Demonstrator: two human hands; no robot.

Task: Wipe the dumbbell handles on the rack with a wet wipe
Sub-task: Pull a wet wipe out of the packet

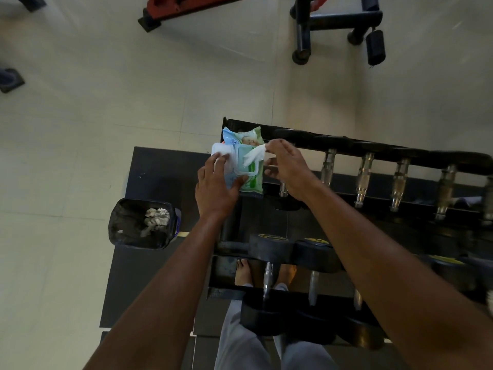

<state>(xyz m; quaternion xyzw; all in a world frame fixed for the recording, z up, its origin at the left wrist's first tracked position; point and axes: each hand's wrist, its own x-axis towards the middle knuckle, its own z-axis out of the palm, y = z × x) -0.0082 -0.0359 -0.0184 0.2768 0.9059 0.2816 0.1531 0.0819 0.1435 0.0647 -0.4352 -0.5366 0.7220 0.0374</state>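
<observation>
Head cam showed the left hand w/ relaxed fingers steadying the open wipes pack at the left end of the dumbbell rack, while the right hand pinched a wet wipe emerging from the pack's opening, chrome handles lined up just to the right.

The wipe pack lies on the left end of the rack, at its upper tier; to its right, dumbbells sit side by side along that tier; more dumbbells lie on the nearer, lower tier; the bin stands on the floor left of the rack, crumpled wipes in it.
</observation>
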